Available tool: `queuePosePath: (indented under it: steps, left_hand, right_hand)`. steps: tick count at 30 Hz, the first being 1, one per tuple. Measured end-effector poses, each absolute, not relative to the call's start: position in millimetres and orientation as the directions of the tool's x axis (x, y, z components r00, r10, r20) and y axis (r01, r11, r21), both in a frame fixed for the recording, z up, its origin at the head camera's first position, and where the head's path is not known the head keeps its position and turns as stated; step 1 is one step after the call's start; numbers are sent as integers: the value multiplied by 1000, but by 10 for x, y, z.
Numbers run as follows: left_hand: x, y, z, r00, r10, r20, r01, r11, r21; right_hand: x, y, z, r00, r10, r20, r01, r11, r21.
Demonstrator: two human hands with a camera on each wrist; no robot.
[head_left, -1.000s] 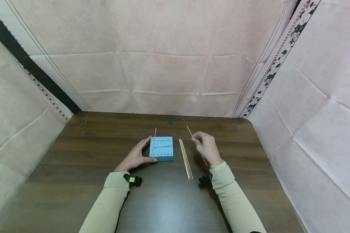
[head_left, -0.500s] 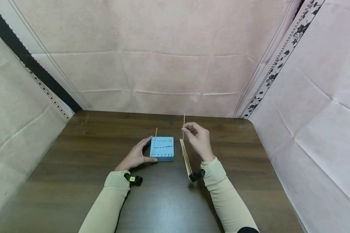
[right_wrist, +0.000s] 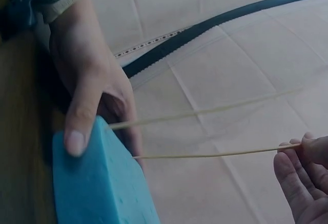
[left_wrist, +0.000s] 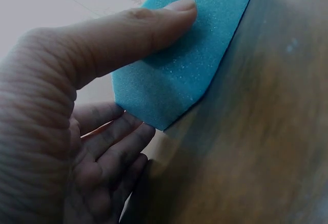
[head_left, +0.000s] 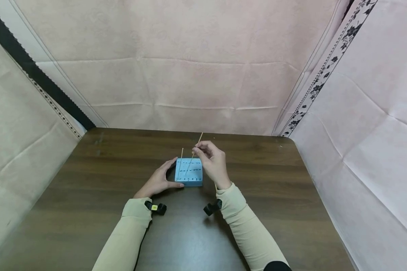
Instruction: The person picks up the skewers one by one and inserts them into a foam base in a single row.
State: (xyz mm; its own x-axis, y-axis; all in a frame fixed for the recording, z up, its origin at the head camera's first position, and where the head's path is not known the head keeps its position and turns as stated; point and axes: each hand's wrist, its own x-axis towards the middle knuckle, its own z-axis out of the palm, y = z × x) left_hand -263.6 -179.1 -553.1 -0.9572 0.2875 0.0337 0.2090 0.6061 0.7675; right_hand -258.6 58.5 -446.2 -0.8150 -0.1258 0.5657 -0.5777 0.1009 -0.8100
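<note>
In the head view, a blue block (head_left: 197, 174) with rows of small holes and dark marks lies on the table. My left hand (head_left: 157, 183) grips its left side; the left wrist view shows the thumb (left_wrist: 148, 32) pressed on the blue face (left_wrist: 205, 44). One thin stick (head_left: 182, 153) stands upright near the block's left edge. My right hand (head_left: 213, 162) pinches a second stick (head_left: 200, 138), tilted over the block's top. The right wrist view shows this stick (right_wrist: 215, 155) reaching to the block's edge; whether its tip sits in a hole, I cannot tell.
The brown table (head_left: 122, 150) meets a pale cloth (head_left: 190, 82) hung behind it, with more cloth at both sides. My right wrist and sleeve (head_left: 244, 214) cover most of the place where several loose sticks lay beside the block.
My right hand has moved left, from the right of the loose sticks to over the block, bringing the pinched stick along. The left hand and block have stayed put.
</note>
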Motion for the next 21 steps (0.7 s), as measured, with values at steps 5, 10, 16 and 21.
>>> queuePosePath:
  steps: [5,10,16,21]
  left_hand:
    - [-2635,-1802,-5537,-956,290,41,216,602,768]
    - [-2638,-1800,-5526,-954,297,46,224,601,767]
    - [-2635,-1792,-5509,-955,294,46,221,598,771]
    - [-2626,-1795,-5519,-954,295,43,217,586,781]
  right_hand:
    - [-2571,479,-4482,-802,-153,577,-594,101,-798]
    - [-2557,437,-4519,-801,-177,573,-596,134,-792]
    - [-2534,400,-4566,-810,-210,547,-583,195,-789]
    - [-2507,387,-4604,-791,-260,554,-606,212,-766]
